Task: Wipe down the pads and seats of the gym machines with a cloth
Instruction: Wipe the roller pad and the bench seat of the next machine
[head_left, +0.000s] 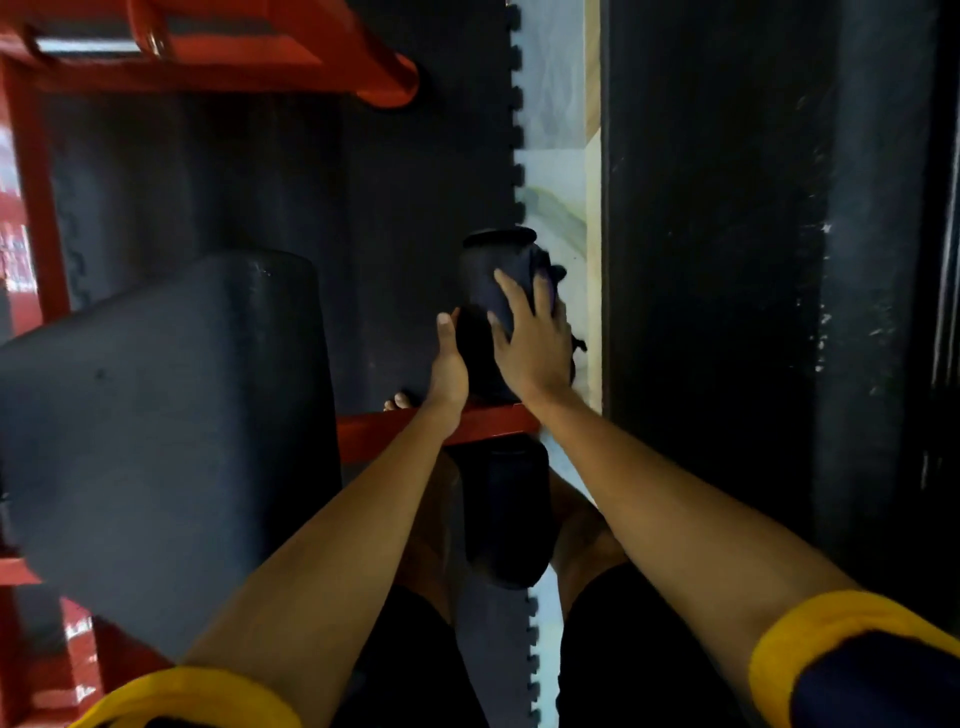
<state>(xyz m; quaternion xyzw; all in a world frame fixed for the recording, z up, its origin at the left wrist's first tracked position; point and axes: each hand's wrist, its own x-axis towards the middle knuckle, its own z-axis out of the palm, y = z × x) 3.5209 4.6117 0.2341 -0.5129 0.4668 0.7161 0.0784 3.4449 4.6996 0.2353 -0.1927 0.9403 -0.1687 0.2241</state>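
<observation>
The cloth (525, 273), dark and bunched, is lying over the far end of the upper roller pad (480, 270), w/ the right hand (530, 343) pressing it down: fingers spread and mostly straight, palm flat, not clenching. Cloth's looking soft, light and floppy, so it's going to slide unless the palm is pinning it; a loose tail is hanging off the right side. The roller looks like a foam cylinder w/ a smooth skin, squashy rather than stiff, prob. free to spin on its axle. That's likely why the left hand (449, 364) is lying flat against its left flank, fingers straight, bracing not gripping. Best hold, I'd say: palm over the top w/ the cloth wrapped round, other hand steadying the side.

Just nearer the person, the red crossbar (384, 431) is running under both wrists, and a second roller pad (506, 519) is sitting below it, betw. the legs. To the left, well apart from the hands, the big seat pad (156, 415) is waiting, broad, flat and easy to reach.

Room's tight on the right: a dark wall panel (727, 260) is standing just beside the roller, w/ only a pale floor strip (556, 182) betw. them, so knuckles could be scraping there. The left side, over the black floor mat (415, 208), is giving more swing room. The hard crossbar edge is the thing to be watching.
</observation>
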